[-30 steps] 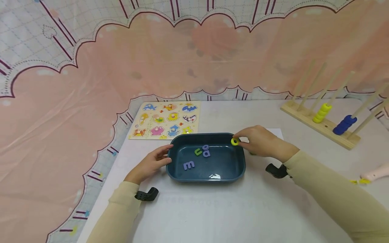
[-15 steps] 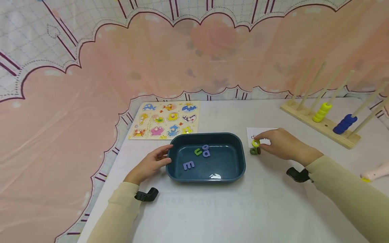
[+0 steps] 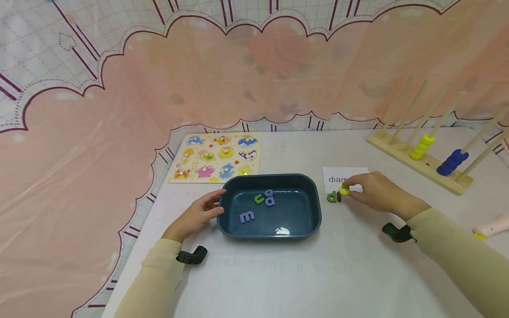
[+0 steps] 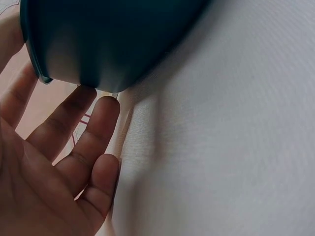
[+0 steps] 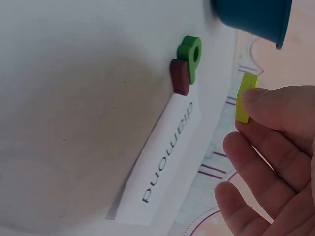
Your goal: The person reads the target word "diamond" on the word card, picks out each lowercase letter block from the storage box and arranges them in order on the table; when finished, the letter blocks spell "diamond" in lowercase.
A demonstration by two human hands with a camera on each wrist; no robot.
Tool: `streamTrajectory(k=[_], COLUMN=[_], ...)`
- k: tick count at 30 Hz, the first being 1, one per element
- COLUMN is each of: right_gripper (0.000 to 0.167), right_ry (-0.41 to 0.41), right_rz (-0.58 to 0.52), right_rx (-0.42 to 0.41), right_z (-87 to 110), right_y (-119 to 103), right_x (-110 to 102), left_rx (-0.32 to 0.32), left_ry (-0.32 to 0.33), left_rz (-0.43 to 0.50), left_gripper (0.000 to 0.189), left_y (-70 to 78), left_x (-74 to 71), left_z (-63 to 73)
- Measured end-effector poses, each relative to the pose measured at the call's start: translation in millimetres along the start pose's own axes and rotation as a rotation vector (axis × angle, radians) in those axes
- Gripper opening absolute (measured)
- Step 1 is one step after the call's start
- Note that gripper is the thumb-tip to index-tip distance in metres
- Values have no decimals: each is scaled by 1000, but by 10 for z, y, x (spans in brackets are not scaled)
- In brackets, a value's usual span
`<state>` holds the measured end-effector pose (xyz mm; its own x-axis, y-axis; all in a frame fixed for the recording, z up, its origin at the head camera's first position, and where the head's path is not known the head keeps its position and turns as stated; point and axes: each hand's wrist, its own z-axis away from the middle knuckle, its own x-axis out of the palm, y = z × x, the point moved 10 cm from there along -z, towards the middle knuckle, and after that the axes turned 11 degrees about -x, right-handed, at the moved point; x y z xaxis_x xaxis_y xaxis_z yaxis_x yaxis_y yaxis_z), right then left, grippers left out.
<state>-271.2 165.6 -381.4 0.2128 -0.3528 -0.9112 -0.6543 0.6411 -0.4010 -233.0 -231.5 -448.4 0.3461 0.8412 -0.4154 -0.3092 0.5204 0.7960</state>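
In the head view my right hand (image 3: 375, 190) pinches a small yellow letter (image 3: 344, 190) with a round hole between thumb and forefinger. It is held over the near edge of a white card (image 3: 329, 173) printed "diamond", which the right wrist view shows in full. Left of it a green letter d (image 5: 189, 51) and a dark red letter i (image 5: 180, 77) stand side by side along the card. My left hand (image 3: 199, 213) rests at the left end of a dark teal tray (image 3: 294, 207), thumb and fingertips touching its rim and wall, the lower fingers loose.
Inside the tray lie a purple m (image 3: 247, 216), a green u-shaped letter (image 3: 259, 198) and two more purple letters (image 3: 270, 201). An animal puzzle board (image 3: 214, 159) sits behind it. A wooden peg stand (image 3: 417, 163) with yellow and blue beads is at the far right.
My right hand has carried the yellow letter from over the tray's right end rightward to the card, then slightly farther right past the dark red letter. My left hand stays at the tray.
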Motion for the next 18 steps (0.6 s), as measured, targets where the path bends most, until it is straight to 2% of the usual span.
streamTrajectory(k=[11, 18], right_gripper=[23, 22], right_ry=[7, -14], right_rz=[10, -14], right_rx=[8, 47], right_z=[23, 21], right_y=[127, 210], right_x=[91, 164], left_rx=[10, 6], left_ry=[-1, -1], left_rz=[0, 12], left_gripper=[63, 63], left_y=[-13, -45], left_x=[-10, -10], left_z=[-9, -20])
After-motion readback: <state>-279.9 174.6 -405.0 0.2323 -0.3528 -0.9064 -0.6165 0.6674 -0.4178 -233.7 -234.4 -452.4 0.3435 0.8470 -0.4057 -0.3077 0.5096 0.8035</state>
